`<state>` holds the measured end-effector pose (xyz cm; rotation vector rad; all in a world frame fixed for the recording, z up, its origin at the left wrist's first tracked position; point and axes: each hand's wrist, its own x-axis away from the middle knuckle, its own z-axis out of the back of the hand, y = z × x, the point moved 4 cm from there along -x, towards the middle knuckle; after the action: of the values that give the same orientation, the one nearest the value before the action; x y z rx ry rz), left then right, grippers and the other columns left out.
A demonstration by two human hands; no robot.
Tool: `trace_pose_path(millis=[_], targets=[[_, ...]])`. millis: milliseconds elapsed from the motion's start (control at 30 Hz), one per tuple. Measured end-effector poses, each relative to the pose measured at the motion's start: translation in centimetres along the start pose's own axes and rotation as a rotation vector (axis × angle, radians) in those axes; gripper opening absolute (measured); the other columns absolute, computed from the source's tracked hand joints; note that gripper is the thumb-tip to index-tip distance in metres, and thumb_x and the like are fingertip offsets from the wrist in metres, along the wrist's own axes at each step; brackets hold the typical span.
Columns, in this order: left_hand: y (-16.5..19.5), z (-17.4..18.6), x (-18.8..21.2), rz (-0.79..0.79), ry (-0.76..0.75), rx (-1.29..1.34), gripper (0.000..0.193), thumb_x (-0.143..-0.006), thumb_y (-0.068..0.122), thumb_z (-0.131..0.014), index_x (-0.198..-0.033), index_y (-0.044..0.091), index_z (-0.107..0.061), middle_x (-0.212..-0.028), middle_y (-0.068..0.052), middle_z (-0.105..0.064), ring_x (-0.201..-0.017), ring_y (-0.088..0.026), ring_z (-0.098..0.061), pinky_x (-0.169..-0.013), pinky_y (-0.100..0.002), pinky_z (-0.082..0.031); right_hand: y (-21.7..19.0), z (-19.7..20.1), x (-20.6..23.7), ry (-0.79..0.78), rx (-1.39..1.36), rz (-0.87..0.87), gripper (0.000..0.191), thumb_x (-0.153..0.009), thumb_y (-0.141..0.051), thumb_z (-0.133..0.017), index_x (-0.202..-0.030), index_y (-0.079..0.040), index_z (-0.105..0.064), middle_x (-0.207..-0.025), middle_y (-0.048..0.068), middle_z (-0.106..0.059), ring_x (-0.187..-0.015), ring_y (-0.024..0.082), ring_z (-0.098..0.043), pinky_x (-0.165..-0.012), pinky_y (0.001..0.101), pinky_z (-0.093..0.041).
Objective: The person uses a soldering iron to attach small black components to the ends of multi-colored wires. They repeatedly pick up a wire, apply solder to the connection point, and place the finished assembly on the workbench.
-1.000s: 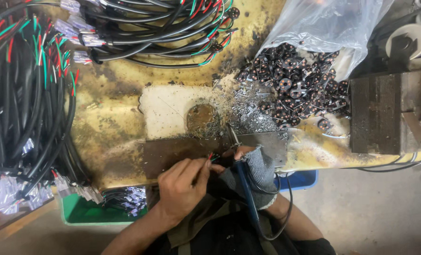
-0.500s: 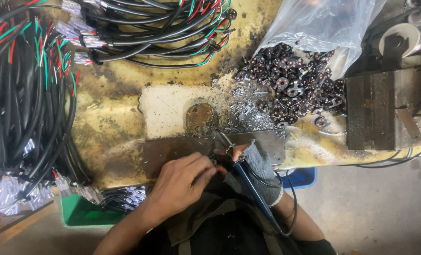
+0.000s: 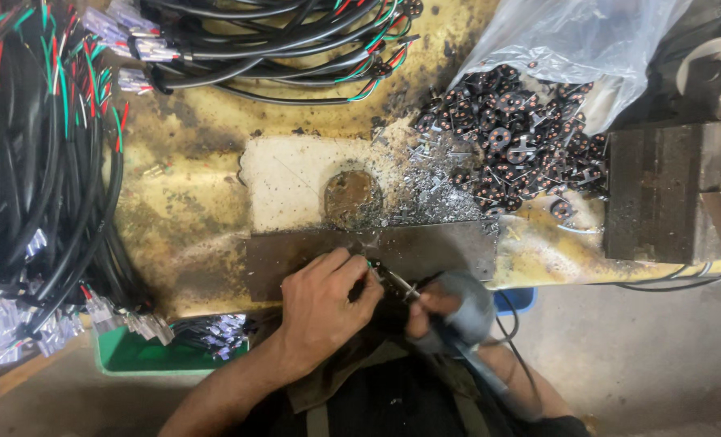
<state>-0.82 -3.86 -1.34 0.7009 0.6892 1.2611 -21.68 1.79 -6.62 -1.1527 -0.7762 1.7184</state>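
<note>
Right now I see left hand [image 3: 328, 303] fingers pinched on a small black part [image 3: 374, 271] at the table [image 3: 206, 218] edge | right hand [image 3: 449, 311] clamped on soldering iron [image 3: 405, 285] | risk: tip slips, burns fingertips.

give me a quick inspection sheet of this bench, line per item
surface: yellow bench top, stained, with a dark metal plate at the near edge
job's things: soldering tool in right hand; left hand pinches a small part beside its tip
clutter: pile of small black round parts spilling from a clear bag; metal scraps
grips: both closed
cables: black wire bundles at left and top
surroundings: metal block, green bin
</note>
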Motion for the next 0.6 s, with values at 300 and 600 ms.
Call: trace_pose_path(millis=[300, 600], targets=[[-0.1, -0.2, 0.7, -0.112, 0.075, -0.050, 0.015, -0.081, 0.012, -0.077, -0.078, 0.008, -0.063, -0.073, -0.005, -0.056, -0.063, -0.022, -0.060, -0.052, -0.035, -0.049, 4.0, 0.2, 2.0, -0.398, -0.525, -0.761, 0.019, -0.090, -0.003, -0.064, -0.075, -0.004, -0.075, -0.063, 0.007, -0.072, -0.051, 0.017, -0.068, -0.051, 0.0324, -0.054], [-0.1, -0.6, 0.9, -0.130, 0.129, -0.127, 0.019, -0.077, 0.012, -0.077, -0.071, 0.010, -0.058, -0.070, -0.005, -0.052, -0.062, -0.023, -0.058, -0.052, -0.036, -0.048, 3.9, 0.5, 3.6, 0.125, -0.265, -0.581, 0.009, -0.089, 0.002, -0.068, -0.096, -0.001, -0.063, -0.073, 0.011, -0.067, -0.058, 0.020, -0.062, -0.052, 0.0298, -0.048]])
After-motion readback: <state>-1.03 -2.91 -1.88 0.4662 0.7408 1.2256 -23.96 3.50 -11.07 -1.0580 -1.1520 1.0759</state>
